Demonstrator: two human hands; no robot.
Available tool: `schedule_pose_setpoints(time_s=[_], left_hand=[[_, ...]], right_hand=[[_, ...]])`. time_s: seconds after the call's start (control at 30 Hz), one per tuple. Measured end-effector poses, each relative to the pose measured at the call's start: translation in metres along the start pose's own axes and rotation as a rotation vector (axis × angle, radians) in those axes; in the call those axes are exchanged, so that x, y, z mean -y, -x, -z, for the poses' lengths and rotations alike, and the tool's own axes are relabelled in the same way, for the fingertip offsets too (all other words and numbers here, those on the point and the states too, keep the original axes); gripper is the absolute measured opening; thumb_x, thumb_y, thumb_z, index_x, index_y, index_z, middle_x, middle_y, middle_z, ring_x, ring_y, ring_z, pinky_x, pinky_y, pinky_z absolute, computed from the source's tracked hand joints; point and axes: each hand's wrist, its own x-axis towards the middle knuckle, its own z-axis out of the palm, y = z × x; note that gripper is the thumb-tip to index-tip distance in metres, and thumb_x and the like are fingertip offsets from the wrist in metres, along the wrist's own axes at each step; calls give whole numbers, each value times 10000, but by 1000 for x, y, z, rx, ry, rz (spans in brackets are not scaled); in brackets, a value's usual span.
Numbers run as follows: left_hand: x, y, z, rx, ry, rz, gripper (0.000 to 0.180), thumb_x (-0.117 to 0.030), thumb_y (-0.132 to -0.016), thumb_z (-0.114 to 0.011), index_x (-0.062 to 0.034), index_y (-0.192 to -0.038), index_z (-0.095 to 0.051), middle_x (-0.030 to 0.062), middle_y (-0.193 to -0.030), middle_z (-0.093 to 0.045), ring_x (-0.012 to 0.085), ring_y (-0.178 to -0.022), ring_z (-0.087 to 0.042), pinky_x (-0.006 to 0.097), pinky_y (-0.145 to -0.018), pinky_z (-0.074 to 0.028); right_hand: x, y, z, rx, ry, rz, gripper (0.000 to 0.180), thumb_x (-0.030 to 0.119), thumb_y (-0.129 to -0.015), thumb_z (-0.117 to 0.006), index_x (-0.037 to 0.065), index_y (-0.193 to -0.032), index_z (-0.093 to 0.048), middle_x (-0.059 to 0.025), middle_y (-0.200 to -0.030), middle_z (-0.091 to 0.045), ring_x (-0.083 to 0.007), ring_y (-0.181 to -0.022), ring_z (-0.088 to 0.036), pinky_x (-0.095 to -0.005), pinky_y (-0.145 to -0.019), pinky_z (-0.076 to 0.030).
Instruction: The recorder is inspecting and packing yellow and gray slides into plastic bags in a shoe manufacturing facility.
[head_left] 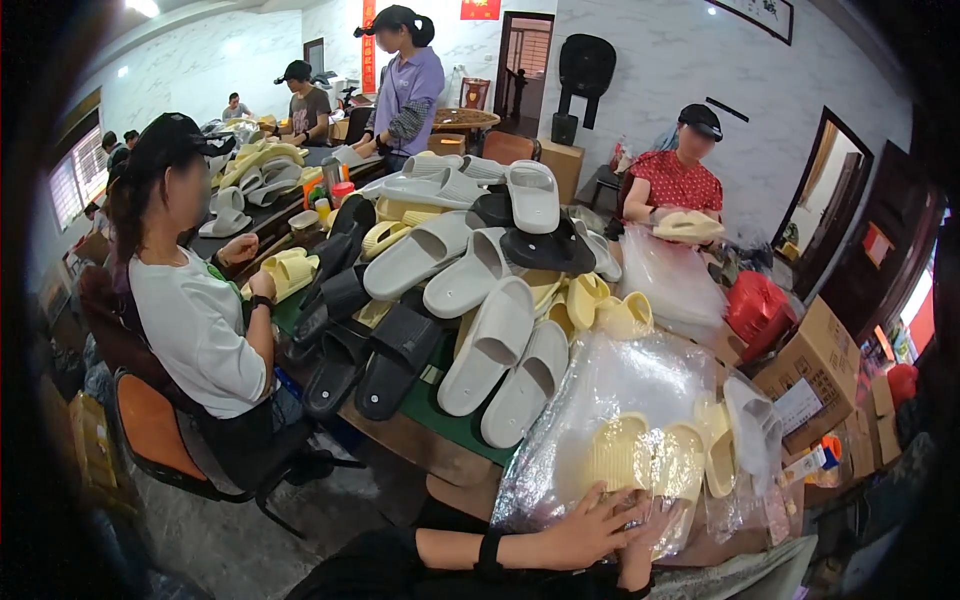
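Seated at the left edge of the tabletop (440, 425): a person in a white shirt (195, 330) handling a yellow slipper, beside a heap of black slippers (365, 345). Further right, piled across the middle: grey slippers (490, 345), toes mostly toward the near edge. At the near edge, right of that heap: a pair of pale yellow slippers (645, 458) inside a clear plastic bag (610, 400), side by side, long axes running roughly from near edge to far edge, ribbed toes toward the wearer, heels away. Left hand (590, 525) laid from the left across the bag's lower end, fingers (625, 500) spread flat against the toe of the left slipper, pressing rather than gripping. Right hand (650, 545) just beneath and mostly hidden behind the left one, wrist bent up; impossible to tell how far its fingers are curled or whether they pinch the film. Best handling, as a judgement: keep the pair flush and parallel, press the air out toward the bag's open end, hold the slippery film taut so nothing slides askew. Right again: more bagged yellow slippers (725, 440), then cardboard boxes (815, 360) off the right edge.
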Motion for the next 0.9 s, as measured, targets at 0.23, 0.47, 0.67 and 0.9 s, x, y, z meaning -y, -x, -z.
schedule_pose_setpoints(time_s=[0.23, 0.47, 0.67, 0.9], left_hand=[[-10, 10, -14, 17, 157, -280, 613, -238, -810, -585, -100, -1365, -368, 152, -1446, -277, 402, -1355, -189, 512, -1076, -205], [9, 11, 27, -346, 437, -99, 794, -314, -799, -675, -107, -1430, -240, 202, -1436, -245, 388, -1339, -221, 529, -1061, -211], [47, -10, 4, -657, 1264, 652, 762, -242, -817, -694, 23, -1380, -255, 177, -1360, -354, 273, -1243, -395, 366, -1019, -343], [73, 9, -34, -139, 1972, 938, 463, -179, -894, -601, -32, -1280, -392, 80, -1123, -558, 155, -982, -580, 286, -775, -518]], right_hand=[[26, -34, 31, -92, 14, -58, 319, 292, -857, -551, 54, -1052, -635, -240, -1189, -495, -376, -1120, -436, -565, -999, -269], [9, -31, 11, -294, -687, -214, 294, 154, -881, -547, -20, -1117, -564, -261, -1176, -478, -403, -1077, -421, -430, -944, -330], [49, -28, 17, -198, -347, -3, 417, 183, -884, -559, -81, -1192, -465, -281, -1184, -455, -414, -1093, -434, -457, -936, -347], [56, -42, 42, 174, -422, -204, 523, 272, -857, -582, -32, -1258, -439, -318, -1217, -441, -450, -1106, -439, -481, -991, -311]])
